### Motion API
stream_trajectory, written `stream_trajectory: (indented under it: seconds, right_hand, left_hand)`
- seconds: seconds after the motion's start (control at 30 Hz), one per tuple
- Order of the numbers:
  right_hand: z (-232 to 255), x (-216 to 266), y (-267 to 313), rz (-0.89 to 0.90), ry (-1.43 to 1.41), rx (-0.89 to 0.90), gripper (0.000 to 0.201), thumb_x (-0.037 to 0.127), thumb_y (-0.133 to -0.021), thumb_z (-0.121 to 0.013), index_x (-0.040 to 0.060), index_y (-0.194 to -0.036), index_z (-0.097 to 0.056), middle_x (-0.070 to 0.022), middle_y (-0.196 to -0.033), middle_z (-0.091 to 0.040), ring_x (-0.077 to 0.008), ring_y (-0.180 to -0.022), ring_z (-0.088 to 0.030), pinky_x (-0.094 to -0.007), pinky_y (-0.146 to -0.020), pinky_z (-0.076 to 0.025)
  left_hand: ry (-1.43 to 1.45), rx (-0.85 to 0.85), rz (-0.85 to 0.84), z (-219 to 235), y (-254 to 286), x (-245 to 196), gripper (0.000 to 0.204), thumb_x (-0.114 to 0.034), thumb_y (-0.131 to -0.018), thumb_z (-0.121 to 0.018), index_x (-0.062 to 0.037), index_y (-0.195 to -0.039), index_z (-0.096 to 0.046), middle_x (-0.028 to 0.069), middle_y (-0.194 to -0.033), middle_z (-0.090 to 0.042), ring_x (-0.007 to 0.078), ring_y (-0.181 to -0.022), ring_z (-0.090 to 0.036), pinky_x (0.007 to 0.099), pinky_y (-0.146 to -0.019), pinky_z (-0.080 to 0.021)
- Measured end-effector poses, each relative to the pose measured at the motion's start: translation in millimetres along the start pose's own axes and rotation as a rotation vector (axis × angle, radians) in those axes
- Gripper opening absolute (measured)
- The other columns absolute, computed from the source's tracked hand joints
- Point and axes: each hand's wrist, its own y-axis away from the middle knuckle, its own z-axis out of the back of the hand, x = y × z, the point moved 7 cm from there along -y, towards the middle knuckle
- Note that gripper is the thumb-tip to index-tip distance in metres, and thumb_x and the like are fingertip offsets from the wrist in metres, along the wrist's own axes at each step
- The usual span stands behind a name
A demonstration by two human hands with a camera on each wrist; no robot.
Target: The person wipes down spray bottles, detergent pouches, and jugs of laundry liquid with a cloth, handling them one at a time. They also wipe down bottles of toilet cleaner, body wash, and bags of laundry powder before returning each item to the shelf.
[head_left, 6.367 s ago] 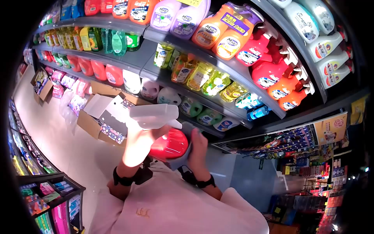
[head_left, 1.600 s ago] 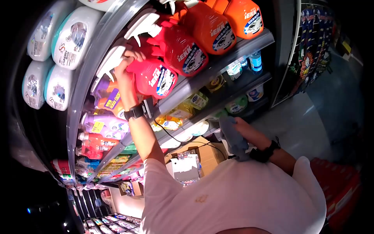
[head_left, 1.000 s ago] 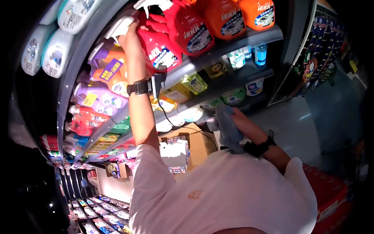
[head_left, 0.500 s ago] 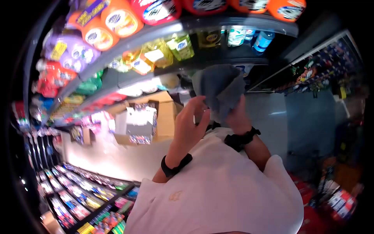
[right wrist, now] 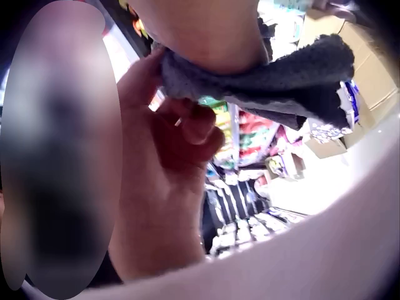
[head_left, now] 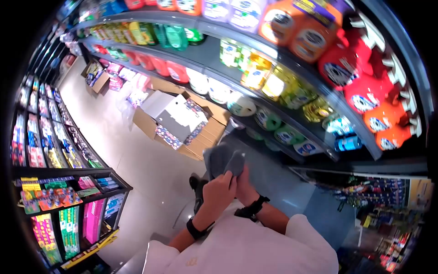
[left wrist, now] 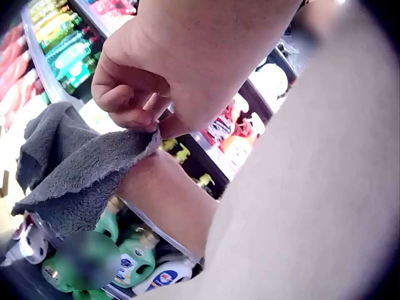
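Observation:
A grey terry cloth (head_left: 222,159) is bunched over my right hand (head_left: 246,188) in front of my chest. In the left wrist view the right forearm (left wrist: 169,203) runs up into the grey folds, which hide its fingers. My left hand (head_left: 216,195) pinches the edge of the cloth near the right wrist, its other fingers curled in. From the right wrist view, the same pinch shows at the left, while the cloth's loose end sticks out to the right. Red spray bottles (head_left: 342,68) with white trigger heads stand on the shelf at the upper right.
Shelves of cleaning bottles curve across the top and right, with green jugs (head_left: 288,136) low down. An opened cardboard box (head_left: 214,137) stands on the floor ahead. A low display rack (head_left: 121,187) with small packages is at the left, another box (head_left: 98,77) farther back.
Earlier both hands handled a red bottle; then my left hand reached to it on the shelf. That hand has since come back down and grips the cloth. The view has swung.

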Motion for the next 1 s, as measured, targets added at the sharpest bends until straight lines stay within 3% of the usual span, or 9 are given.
stream_trajectory:
  seconds: [0.07,0.33,0.5,0.77,1.0]
  right_hand:
    - [-24,-33,-5,-0.067,0.103,0.058,0.048,0.045,-0.097,-0.042,0.0061,-0.118,-0.060,-0.0089,-0.110,-0.065,-0.0238,-0.103,-0.062,-0.0387,-0.092,-0.049]
    - [-154,-200,-24,-0.283,0.452,0.261,0.047,0.044,-0.096,-0.045,0.0056,-0.118,-0.060,-0.0095,-0.109,-0.065,-0.0240,-0.102,-0.062,-0.0386,-0.091,-0.049]
    - [-238,-294,-39,-0.374,0.595,0.449,0.046,0.043,-0.095,-0.046,0.0054,-0.118,-0.059,-0.0098,-0.108,-0.065,-0.0242,-0.101,-0.062,-0.0386,-0.090,-0.049]
    - [-324,-366,-85,-0.354,0.683,0.638,0.045,0.041,-0.094,-0.049,0.0050,-0.119,-0.059,-0.0104,-0.107,-0.065,-0.0244,-0.100,-0.062,-0.0386,-0.090,-0.049]
    - [-387,-378,-168,-0.292,0.743,0.718,0.044,0.040,-0.093,-0.051,0.0046,-0.119,-0.059,-0.0109,-0.106,-0.065,-0.0246,-0.100,-0.062,-0.0385,-0.089,-0.049]
  left_hand:
    - [0.001,-0.067,0.016,20,7,29,0.021,-0.024,-0.090,-0.059,-0.0061,-0.080,-0.054,0.0144,-0.069,-0.061,0.0370,-0.064,-0.062,0.0470,-0.054,-0.047]
    - [-0.102,-0.074,0.028,125,37,162,0.021,-0.026,-0.090,-0.058,-0.0081,-0.078,-0.057,0.0126,-0.068,-0.060,0.0369,-0.064,-0.062,0.0465,-0.054,-0.048]
    - [-0.290,-0.168,0.053,196,55,228,0.016,-0.024,-0.083,-0.061,-0.0110,-0.073,-0.061,0.0081,-0.068,-0.064,0.0304,-0.058,-0.064,0.0438,-0.051,-0.051]
    - [-0.297,-0.358,0.251,280,47,320,0.017,-0.022,-0.081,-0.063,-0.0080,-0.071,-0.063,0.0158,-0.067,-0.064,0.0381,-0.062,-0.063,0.0458,-0.055,-0.051]
    - [-0.263,-0.190,0.292,310,-18,360,0.020,-0.026,-0.079,-0.065,-0.0085,-0.071,-0.070,0.0153,-0.065,-0.065,0.0375,-0.062,-0.065,0.0439,-0.059,-0.053]
